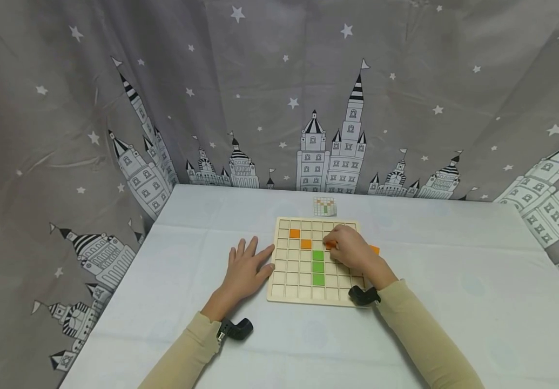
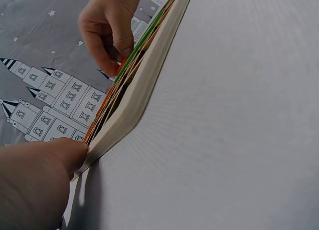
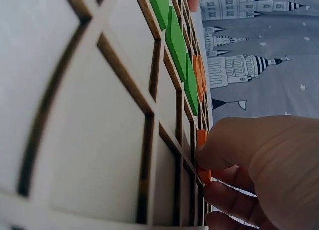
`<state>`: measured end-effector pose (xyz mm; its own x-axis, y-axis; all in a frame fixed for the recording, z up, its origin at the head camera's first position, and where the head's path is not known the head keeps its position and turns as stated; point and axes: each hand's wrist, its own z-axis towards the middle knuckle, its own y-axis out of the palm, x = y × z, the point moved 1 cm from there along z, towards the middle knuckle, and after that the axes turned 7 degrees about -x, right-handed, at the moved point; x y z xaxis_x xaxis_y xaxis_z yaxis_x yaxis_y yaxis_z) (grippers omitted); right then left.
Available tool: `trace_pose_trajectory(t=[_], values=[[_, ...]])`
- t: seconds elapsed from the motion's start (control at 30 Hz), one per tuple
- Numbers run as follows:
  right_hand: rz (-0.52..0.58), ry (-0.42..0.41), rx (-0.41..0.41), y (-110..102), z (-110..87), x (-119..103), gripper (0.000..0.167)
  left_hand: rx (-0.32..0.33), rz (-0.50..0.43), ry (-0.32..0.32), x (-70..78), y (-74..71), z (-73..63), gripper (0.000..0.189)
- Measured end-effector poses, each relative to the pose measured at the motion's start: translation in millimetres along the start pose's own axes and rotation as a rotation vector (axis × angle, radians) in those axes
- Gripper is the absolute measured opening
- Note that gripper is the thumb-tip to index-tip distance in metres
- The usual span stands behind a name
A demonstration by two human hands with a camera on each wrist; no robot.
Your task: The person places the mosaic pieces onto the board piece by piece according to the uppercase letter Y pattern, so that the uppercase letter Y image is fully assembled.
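Observation:
A wooden grid board (image 1: 291, 292) lies flat on the table. Three green tiles (image 1: 318, 267) form a column in its middle, and two orange tiles (image 1: 305, 244) step diagonally at the upper left. My right hand (image 1: 352, 249) is over the board's upper right part, thumb and fingers pinching an orange square tile (image 3: 201, 140) at a grid cell. In the head view, the fingers partly cover that tile. My left hand (image 1: 244, 270) rests at the board's left edge with fingers spread, its thumb (image 2: 70, 152) touching the rim in the left wrist view.
Behind the board lies a small card (image 1: 325, 207) printed with a coloured grid pattern. More orange (image 1: 375, 249) shows just right of the board, partly behind the right wrist. A white cloth (image 1: 454, 281) covers the table; a grey castle-print curtain (image 1: 260, 81) hangs behind.

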<state>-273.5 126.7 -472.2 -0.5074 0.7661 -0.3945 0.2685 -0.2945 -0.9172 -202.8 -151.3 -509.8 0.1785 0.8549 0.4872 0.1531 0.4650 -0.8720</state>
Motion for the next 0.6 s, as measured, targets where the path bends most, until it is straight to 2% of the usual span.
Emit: trace_pose_trajectory(t=[0.6], values=[[0.002, -0.014, 0.009, 0.3, 1.0, -3.4, 0.033, -0.007, 0.001, 0.001, -0.7, -0.8, 0.0, 0.051]])
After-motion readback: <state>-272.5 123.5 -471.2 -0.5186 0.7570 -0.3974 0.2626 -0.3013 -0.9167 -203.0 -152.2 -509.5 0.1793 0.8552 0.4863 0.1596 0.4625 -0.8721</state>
